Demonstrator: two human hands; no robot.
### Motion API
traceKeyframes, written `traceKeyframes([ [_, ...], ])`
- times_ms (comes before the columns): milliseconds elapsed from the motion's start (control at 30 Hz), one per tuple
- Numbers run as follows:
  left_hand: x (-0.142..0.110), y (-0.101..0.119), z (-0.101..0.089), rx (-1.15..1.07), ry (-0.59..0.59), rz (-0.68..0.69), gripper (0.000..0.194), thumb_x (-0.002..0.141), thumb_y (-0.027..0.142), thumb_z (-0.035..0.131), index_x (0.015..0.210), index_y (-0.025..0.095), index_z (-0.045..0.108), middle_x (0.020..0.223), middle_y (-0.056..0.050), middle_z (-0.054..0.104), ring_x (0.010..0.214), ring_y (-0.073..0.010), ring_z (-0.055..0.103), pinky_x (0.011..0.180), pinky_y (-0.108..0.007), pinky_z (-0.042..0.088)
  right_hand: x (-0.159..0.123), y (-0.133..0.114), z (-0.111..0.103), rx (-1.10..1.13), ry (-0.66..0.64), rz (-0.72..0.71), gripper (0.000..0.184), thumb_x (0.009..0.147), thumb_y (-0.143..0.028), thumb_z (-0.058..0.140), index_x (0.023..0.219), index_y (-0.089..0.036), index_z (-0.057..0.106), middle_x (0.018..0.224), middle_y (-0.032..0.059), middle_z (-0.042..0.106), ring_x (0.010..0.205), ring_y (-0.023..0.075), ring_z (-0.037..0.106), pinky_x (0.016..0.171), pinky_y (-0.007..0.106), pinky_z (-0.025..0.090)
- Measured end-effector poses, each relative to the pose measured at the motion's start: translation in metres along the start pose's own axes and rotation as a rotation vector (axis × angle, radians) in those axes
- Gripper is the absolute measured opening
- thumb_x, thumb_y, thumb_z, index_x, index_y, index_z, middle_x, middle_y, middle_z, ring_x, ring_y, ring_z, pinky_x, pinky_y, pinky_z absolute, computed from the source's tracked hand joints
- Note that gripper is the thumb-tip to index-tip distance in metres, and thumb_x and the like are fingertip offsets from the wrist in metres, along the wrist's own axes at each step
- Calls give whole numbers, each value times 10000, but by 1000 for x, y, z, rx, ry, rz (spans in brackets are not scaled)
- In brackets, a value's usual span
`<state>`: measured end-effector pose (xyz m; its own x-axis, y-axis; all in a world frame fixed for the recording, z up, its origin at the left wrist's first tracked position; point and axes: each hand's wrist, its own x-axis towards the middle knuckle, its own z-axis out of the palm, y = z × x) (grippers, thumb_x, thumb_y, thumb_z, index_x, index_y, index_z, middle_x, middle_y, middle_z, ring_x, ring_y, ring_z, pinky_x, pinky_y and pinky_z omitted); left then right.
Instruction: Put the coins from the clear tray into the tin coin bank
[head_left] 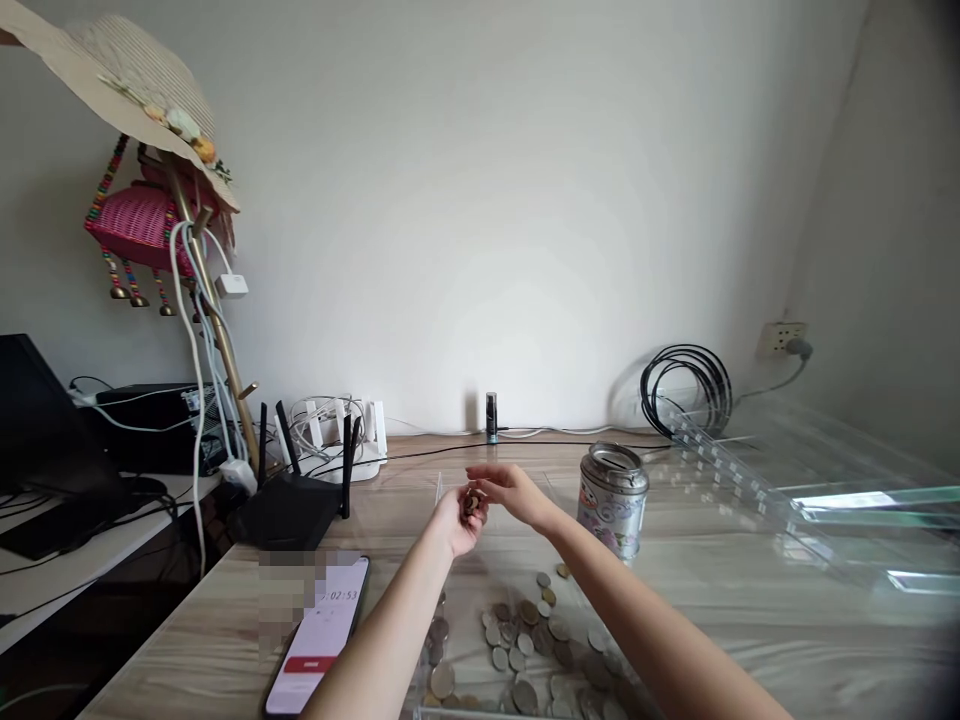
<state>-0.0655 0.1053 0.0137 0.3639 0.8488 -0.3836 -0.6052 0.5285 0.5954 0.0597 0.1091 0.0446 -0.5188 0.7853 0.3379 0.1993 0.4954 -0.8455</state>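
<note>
My left hand (459,522) is cupped palm up over the wooden desk, holding a small heap of coins (472,502). My right hand (508,487) reaches across to it, its fingertips pinched together at the coins in the left palm. Below both forearms, several loose coins (525,640) lie spread in a shallow clear tray (437,490). A metal coin tin (613,497) with a slotted lid stands upright just right of my right wrist.
A phone (322,635) with a running timer lies at the desk's front left. A black router (289,505) and white router (337,430) stand behind it. Clear acrylic boxes (810,480) lie to the right, a coiled black cable (686,385) by the wall, and a hat stand (202,300) at left.
</note>
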Motion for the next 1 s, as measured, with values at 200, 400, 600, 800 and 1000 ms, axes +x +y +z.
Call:
traceKeyframes([
  [200, -2, -9, 3, 137, -8, 24, 157, 721, 214, 370, 637, 118, 461, 553, -48, 503, 384, -42, 409, 286, -105, 240, -11, 3, -7, -333, 156, -29, 257, 702, -319, 439, 836, -178, 606, 832, 52, 599, 744, 147, 529, 638, 253, 401],
  [400, -9, -16, 4, 203, 51, 93, 140, 696, 101, 376, 721, 78, 512, 547, -33, 502, 451, -70, 493, 396, -145, 386, -22, -1, -4, -598, -11, 31, 199, 674, -300, 485, 732, -205, 650, 761, 25, 579, 655, 109, 503, 584, 200, 354],
  [600, -11, -17, 7, 229, 98, 91, 170, 724, 222, 373, 688, 111, 495, 519, -20, 486, 464, -96, 521, 348, -148, 354, -24, -2, 2, -613, -16, -29, 165, 656, -243, 497, 714, -216, 648, 761, 10, 583, 665, 105, 508, 573, 184, 343],
  [800, -13, -15, 3, 224, 5, 55, 177, 668, 107, 361, 761, 72, 507, 639, -93, 574, 510, -92, 532, 479, -176, 413, -29, -23, -35, -805, 365, -14, 210, 720, -293, 422, 757, -244, 623, 824, 1, 592, 687, 112, 502, 565, 203, 334],
  [1000, -13, -18, 2, 356, -26, 123, 228, 654, 8, 360, 836, 82, 475, 746, -109, 596, 508, -75, 519, 472, -180, 367, -55, -19, -128, -1046, 843, 355, 245, 656, -369, 451, 719, -224, 638, 849, 54, 590, 831, 218, 467, 581, 277, 346],
])
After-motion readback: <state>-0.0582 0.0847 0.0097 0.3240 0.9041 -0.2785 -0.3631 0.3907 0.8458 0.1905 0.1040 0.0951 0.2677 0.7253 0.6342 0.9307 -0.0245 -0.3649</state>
